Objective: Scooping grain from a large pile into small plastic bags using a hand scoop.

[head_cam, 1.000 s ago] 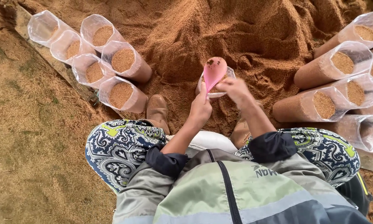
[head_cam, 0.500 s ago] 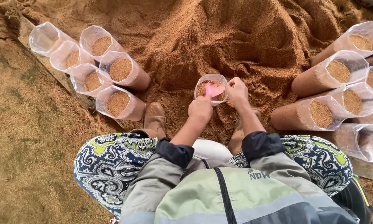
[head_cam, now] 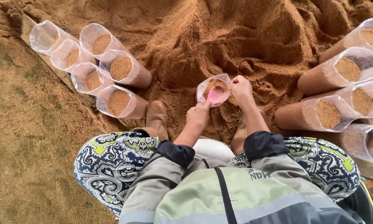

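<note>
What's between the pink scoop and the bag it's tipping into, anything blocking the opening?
Nothing visible. The pink scoop, held by the left hand, sits right at the mouth of the bag. The right hand grips the bag's rim at the side, not across the opening.

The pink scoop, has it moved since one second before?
Yes. The pink scoop in the left hand went down into the clear bag; earlier it stood raised above the bag's mouth.

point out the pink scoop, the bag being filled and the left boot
pink scoop (head_cam: 216, 95), head view, on its bowl
bag being filled (head_cam: 204, 86), head view, on its clear left rim
left boot (head_cam: 156, 117), head view, on the toe top
</note>
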